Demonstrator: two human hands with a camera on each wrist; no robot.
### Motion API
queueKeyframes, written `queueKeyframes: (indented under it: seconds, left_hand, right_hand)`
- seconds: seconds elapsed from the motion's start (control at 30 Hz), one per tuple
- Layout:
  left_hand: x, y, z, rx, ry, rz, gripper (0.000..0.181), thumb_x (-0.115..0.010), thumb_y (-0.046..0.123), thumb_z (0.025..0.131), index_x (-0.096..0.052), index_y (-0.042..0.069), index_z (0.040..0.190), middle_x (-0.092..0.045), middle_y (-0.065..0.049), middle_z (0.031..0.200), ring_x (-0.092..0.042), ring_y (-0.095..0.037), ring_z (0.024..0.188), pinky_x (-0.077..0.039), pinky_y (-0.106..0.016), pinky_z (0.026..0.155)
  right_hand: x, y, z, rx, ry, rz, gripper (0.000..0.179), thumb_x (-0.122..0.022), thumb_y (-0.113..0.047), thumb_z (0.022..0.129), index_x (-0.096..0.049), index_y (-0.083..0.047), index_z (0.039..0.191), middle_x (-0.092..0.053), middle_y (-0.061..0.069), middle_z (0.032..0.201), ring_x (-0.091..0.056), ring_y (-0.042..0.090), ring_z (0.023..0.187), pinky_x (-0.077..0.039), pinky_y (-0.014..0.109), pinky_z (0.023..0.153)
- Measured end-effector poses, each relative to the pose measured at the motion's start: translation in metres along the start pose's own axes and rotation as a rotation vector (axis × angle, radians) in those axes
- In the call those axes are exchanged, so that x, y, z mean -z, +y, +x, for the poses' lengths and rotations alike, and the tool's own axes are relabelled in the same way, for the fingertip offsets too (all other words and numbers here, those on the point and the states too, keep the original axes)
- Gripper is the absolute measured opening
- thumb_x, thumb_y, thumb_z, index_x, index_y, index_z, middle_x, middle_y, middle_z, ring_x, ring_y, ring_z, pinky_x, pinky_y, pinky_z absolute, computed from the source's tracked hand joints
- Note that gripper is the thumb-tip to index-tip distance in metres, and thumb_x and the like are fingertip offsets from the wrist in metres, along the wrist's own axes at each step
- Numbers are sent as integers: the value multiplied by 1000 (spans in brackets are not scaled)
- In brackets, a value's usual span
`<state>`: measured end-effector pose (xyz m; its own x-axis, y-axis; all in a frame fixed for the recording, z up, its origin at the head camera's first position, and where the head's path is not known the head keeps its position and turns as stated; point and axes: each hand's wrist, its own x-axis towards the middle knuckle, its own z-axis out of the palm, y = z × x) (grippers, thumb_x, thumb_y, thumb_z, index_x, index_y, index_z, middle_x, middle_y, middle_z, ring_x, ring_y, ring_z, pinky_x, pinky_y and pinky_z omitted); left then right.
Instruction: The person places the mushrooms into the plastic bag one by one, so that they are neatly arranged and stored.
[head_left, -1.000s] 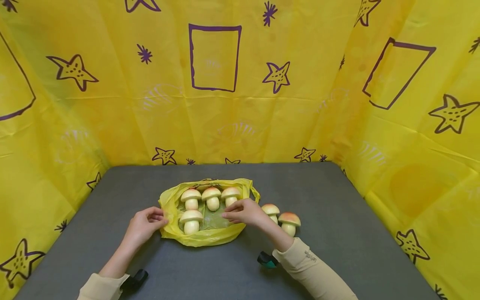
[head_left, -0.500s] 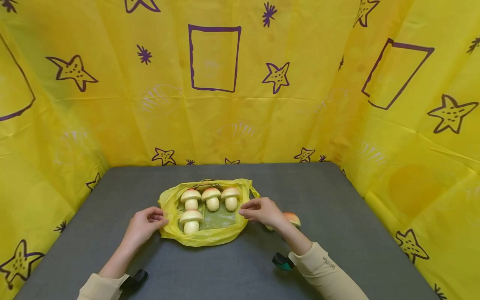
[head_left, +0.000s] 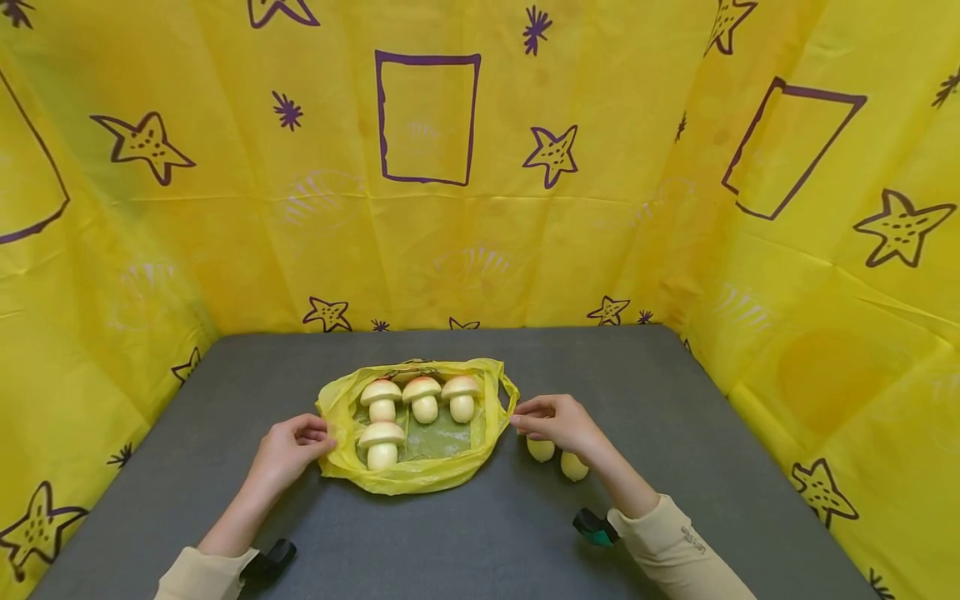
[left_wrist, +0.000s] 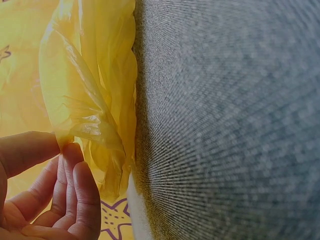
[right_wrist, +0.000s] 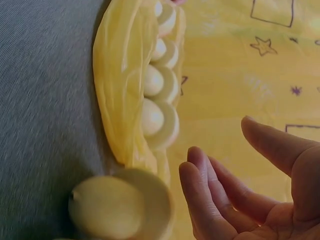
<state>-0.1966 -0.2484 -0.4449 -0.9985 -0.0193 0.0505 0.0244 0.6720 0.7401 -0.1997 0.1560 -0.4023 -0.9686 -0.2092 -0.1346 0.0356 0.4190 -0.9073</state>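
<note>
A yellow plastic bag lies with its mouth spread wide, and several toy mushrooms with pale stems and reddish caps rest inside. My left hand pinches the bag's left rim between thumb and fingertips; the left wrist view shows the thin film held there. Just right of the bag is my right hand, its thumb apart from the fingers and nothing between them. Under and beside that hand are two more mushrooms, their caps hidden by it. One loose mushroom looms close in the right wrist view.
Everything rests on a dark grey table. Yellow cloth printed with purple stars and frames walls it at the back and both sides. A bag handle loop sticks out at the bag's right end.
My right hand has drawn back rightward from inside the bag to over the two loose mushrooms. The left hand stays on the rim, and the mushrooms in the bag lie as before.
</note>
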Motion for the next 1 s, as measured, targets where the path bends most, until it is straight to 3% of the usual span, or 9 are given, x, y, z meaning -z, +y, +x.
queueKeyframes:
  seconds: [0.23, 0.5, 0.8, 1.0]
  left_hand:
    - [0, 1, 0, 13, -6, 0, 29, -75, 20, 81, -65, 1, 100, -68, -8, 90, -60, -14, 77, -47, -22, 63]
    - [0, 2, 0, 9, -4, 1, 27, -75, 18, 81, -65, 1, 99, -68, -9, 90, -60, -14, 77, -47, -22, 63]
    - [-1, 0, 2, 4, -1, -4, 27, -75, 17, 80, -65, 1, 99, -69, -9, 89, -61, -14, 77, -47, -22, 62]
    - [-1, 0, 3, -11, 4, -8, 28, -75, 17, 80, -65, 0, 100, -68, -9, 90, -61, -15, 77, -48, -22, 63]
  right_hand:
    - [14, 9, -7, -26, 34, -41, 36, -70, -31, 85, -69, -4, 108, -71, 14, 100, -69, 25, 90, -55, 38, 78]
    - [25, 15, -18, -41, 55, -4, 41, -72, -29, 84, -66, 2, 110, -70, 16, 101, -69, 26, 90, -55, 40, 80]
    - [42, 20, -28, -28, 10, 56, 44, -67, -24, 88, -61, 10, 115, -67, 27, 105, -68, 34, 93, -55, 40, 80]
    - [54, 25, -33, -8, -9, 28, 45, -67, -26, 89, -61, 10, 116, -68, 24, 105, -69, 31, 93, -55, 39, 79]
